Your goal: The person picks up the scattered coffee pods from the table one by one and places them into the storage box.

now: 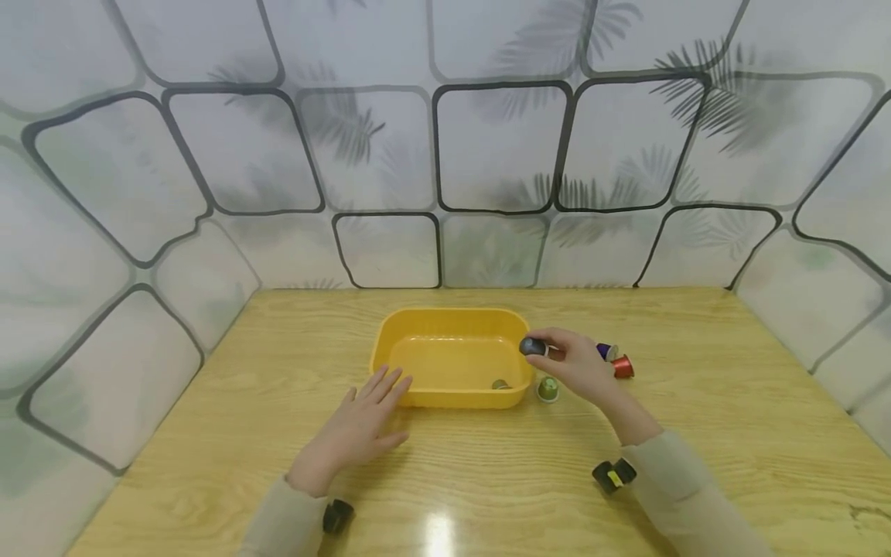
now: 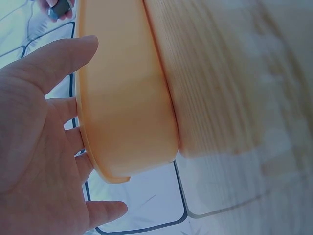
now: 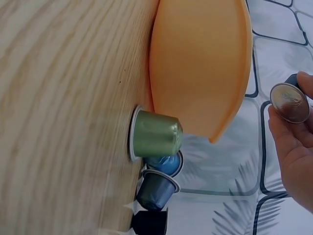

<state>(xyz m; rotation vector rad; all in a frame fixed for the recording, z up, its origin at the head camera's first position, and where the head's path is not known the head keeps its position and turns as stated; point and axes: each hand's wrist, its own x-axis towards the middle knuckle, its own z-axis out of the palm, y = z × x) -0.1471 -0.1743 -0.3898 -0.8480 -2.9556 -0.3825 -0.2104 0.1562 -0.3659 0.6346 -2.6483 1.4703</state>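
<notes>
A dark grey coffee capsule (image 1: pixel 532 346) is pinched between the thumb and fingers of my right hand (image 1: pixel 578 367), up at the right rim of a yellow plastic tray (image 1: pixel 445 399). Its foil lid faces the camera in the right wrist view. My left hand (image 1: pixel 358 429) is spread, its straight fingers at the tray's front left rim; the left wrist view shows them behind that rim, palm and thumb on the near side. Inside the tray's front right corner lies a small greenish capsule (image 1: pixel 500 384), partly hidden by the front wall.
Just right of the tray, a green capsule (image 1: pixel 547 389) stands lid down on the wooden table (image 1: pixel 487 472). Behind the right hand lie a purple capsule (image 1: pixel 607 352) and a red capsule (image 1: pixel 623 367). A patterned wall (image 1: pixel 390 247) borders the table's far edge.
</notes>
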